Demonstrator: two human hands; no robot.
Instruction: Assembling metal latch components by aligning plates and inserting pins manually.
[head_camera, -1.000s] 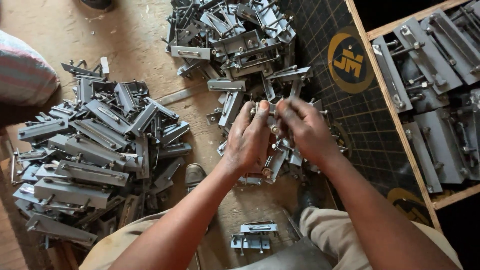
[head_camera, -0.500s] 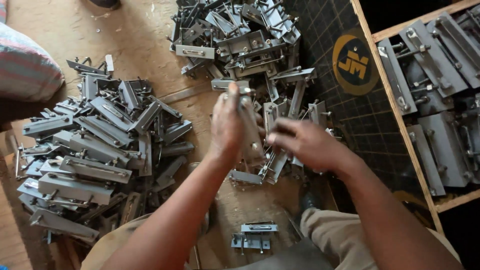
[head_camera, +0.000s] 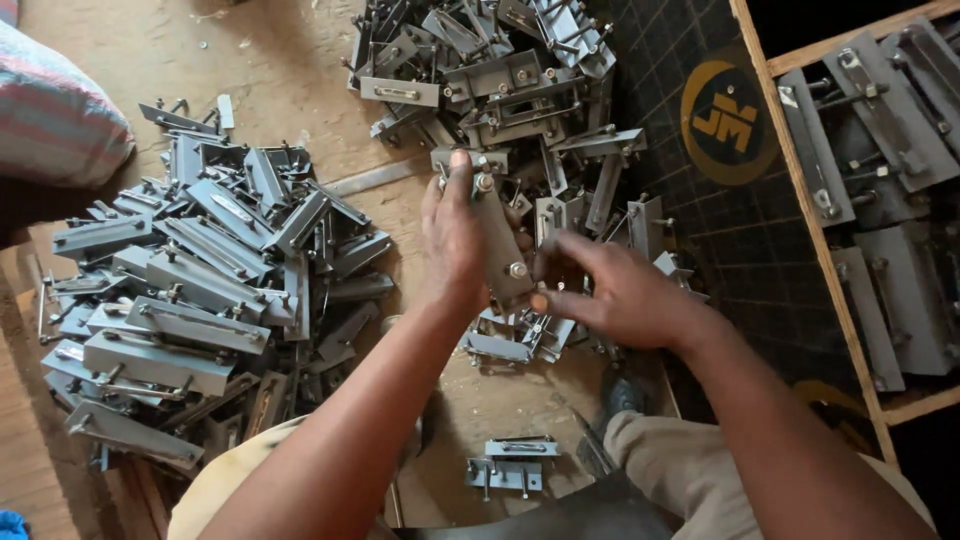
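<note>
My left hand (head_camera: 452, 240) grips a long grey metal bracket (head_camera: 500, 245) with bolts at its ends, held upright above the wooden floor. My right hand (head_camera: 612, 292) touches the lower end of that bracket with its fingertips at a bolt. Under both hands lies a loose heap of grey metal brackets (head_camera: 520, 110) that stretches away to the top of the view. A second, neater pile of the same brackets (head_camera: 200, 290) lies to the left of my left arm.
A wooden crate (head_camera: 800, 200) at the right holds more grey brackets. A dark gridded mat with a yellow round emblem (head_camera: 728, 118) lies beside it. Two small brackets (head_camera: 510, 462) rest between my knees. A striped cushion (head_camera: 50, 110) sits at the far left.
My left hand has lifted the bracket upright and turned it. My right hand has slid away from the top and now sits at the bracket's lower end.
</note>
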